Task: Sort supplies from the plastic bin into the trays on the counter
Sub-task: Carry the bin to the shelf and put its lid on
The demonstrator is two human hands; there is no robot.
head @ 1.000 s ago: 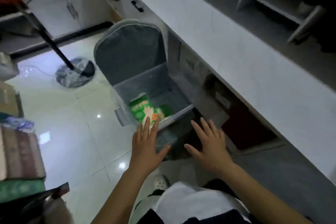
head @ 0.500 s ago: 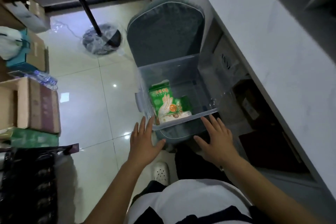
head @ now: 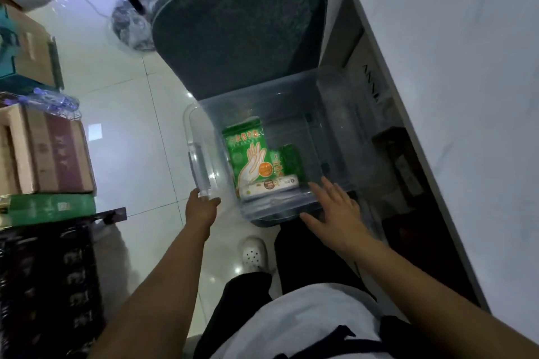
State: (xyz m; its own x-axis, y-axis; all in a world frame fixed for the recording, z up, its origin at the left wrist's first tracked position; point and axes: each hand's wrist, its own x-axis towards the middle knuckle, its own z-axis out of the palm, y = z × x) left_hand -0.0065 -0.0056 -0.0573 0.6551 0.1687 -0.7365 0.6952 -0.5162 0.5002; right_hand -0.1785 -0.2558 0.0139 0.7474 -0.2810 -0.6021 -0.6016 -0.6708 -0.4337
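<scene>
The plastic bin, green glove packets inside, sat on the chair seat. The left hand gripped its near-left handle; the right hand rested open-fingered on its near rim.

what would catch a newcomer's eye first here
The bright green glove pack stands out first, lying inside the clear bin at the centre of the view. The left hand grips the bin's left handle, while the right hand spreads open at its near rim. A grey chair back rises behind the bin, and the white counter runs along the right.
</scene>
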